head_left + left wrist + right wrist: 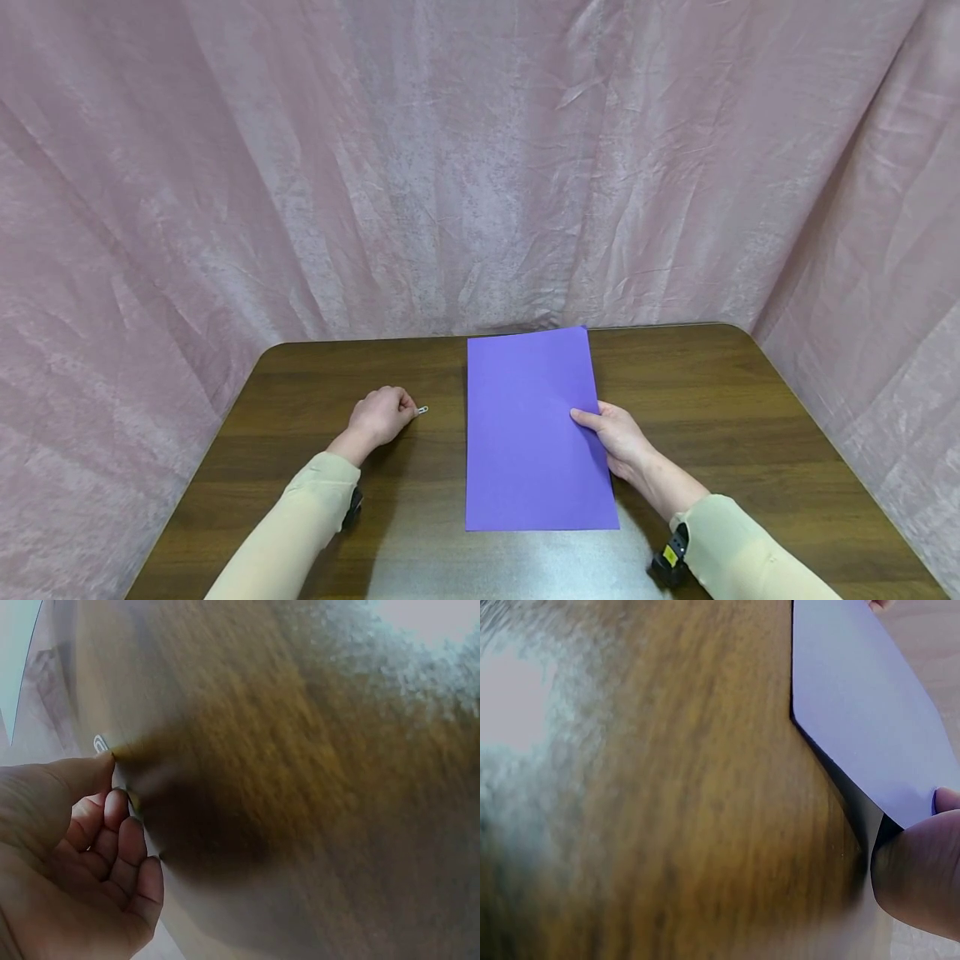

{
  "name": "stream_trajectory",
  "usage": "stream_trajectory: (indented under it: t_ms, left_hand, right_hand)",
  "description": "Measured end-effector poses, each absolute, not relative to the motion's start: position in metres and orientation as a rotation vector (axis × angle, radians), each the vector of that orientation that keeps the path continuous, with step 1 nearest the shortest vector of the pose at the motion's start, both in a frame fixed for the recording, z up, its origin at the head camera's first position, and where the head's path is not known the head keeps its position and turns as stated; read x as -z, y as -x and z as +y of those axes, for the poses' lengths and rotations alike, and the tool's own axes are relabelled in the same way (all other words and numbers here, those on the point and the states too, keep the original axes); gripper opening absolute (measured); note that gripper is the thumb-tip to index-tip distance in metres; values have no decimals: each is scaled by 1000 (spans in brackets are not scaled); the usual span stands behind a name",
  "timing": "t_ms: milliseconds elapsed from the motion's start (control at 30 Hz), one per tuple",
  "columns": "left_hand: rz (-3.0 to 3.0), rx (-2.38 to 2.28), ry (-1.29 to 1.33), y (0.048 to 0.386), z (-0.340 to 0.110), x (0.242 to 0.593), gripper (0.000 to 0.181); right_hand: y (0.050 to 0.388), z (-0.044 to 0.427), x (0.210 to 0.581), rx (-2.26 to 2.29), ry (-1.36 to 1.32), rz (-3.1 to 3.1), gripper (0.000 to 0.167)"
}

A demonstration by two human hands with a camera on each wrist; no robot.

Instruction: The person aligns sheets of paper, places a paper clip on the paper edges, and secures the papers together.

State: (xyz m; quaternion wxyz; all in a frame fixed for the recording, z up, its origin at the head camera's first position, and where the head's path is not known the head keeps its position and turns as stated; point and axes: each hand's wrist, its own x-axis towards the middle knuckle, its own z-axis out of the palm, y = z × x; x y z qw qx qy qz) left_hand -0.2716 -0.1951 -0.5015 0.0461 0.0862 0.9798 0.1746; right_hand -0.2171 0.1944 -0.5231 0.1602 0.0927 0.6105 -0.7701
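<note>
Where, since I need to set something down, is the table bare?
Bare tabletop lies between right hand and right table edge, and between left hand and left edge; a narrower gap separates paper clip and purple sheet. It's crowded around the gripped sheet.

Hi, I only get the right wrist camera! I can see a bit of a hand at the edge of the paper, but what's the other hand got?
Observer: The left hand is pinching a small paper clip at the tips of its thumb and finger.
Operator: Ooh, tiny! Is it touching the paper?
Observer: No. In the head view the clip is to the left of the paper, with a strip of bare table showing between them.
Operator: And what colour are the person's sleeves? I can't see any!
Observer: Both sleeves are a pale yellowish green.
</note>
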Motion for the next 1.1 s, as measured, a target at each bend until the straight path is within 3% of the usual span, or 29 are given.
stream_trajectory:
  t_ms: [600, 800, 1100]
  left_hand:
    - [3050, -827, -259, 274, -204, 513, 3]
    - [3048, -939, -251, 274, -208, 516, 13]
    - [3000, -1079, -181, 272, -209, 514, 10]
  right_hand:
    - [216, 193, 522, 2197, -276, 1743, 16]
    - [217, 194, 522, 2195, -265, 1745, 17]
    - [217, 193, 522, 2194, -265, 1739, 18]
